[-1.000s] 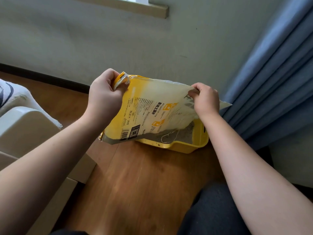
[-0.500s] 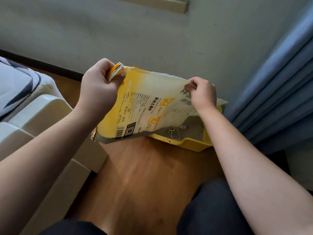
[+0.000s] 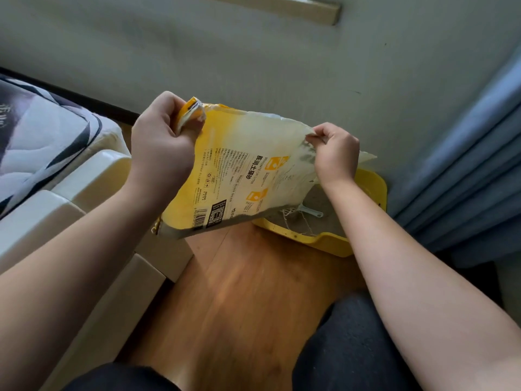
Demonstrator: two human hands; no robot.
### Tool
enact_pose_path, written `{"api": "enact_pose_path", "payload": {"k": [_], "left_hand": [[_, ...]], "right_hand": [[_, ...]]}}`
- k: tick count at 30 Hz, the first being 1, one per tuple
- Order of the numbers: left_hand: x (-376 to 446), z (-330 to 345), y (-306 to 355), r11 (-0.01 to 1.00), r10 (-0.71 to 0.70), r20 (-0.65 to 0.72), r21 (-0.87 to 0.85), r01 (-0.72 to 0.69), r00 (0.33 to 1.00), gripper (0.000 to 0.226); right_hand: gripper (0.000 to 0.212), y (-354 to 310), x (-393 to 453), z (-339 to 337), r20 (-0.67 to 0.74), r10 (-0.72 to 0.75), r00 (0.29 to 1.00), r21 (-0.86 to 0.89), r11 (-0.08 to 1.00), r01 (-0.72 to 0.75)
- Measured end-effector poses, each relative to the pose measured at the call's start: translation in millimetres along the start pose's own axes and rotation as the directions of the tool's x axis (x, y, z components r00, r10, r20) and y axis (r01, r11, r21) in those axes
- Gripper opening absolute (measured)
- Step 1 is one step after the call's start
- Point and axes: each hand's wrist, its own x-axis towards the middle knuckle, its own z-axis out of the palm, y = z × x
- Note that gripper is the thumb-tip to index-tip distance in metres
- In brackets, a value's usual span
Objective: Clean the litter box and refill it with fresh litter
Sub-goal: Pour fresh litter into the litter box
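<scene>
now both hands are holding a yellow-and-white litter bag (image 3: pixel 239 167) in the air above the wooden floor (image 3: pixel 248 292), tilted over the near left part of the yellow litter box (image 3: pixel 332 244). the left hand (image 3: pixel 160 145) is clenching its grip tight around the bunched yellow corner at the bag's upper left. the right hand (image 3: pixel 335 153) is pinching the pale top edge of the bag between thumb and curled fingers. the litter box is sitting on the floor in the corner where the grey wall (image 3: pixel 253 57) is meeting the blue curtain (image 3: pixel 465 165), holding grey litter (image 3: pixel 318 201) with a pale scoop (image 3: pixel 310 210) lying on it. loose white threads are hanging from the bag's lower edge over the litter. a white bed frame (image 3: pixel 56 210) with a patterned mattress (image 3: pixel 42 131) is standing along the floor's left edge.
</scene>
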Motion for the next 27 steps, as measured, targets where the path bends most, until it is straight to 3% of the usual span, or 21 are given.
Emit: {"api": "enact_pose_path", "payload": {"k": [18, 27], "left_hand": [[15.0, 91.2, 27.6, 0.985, 0.000, 0.086, -0.172, 0.015, 0.996, 0.015], [14.7, 101.0, 33.4, 0.988, 0.039, 0.069, -0.152, -0.029, 0.997, 0.016]], "right_hand": [[0.006, 52.2, 15.7, -67.2, -0.164, 0.120, 0.979, -0.079, 0.988, -0.135], [0.005, 57.2, 19.2, -74.3, -0.171, 0.151, 0.974, -0.005, 0.988, -0.155]]}}
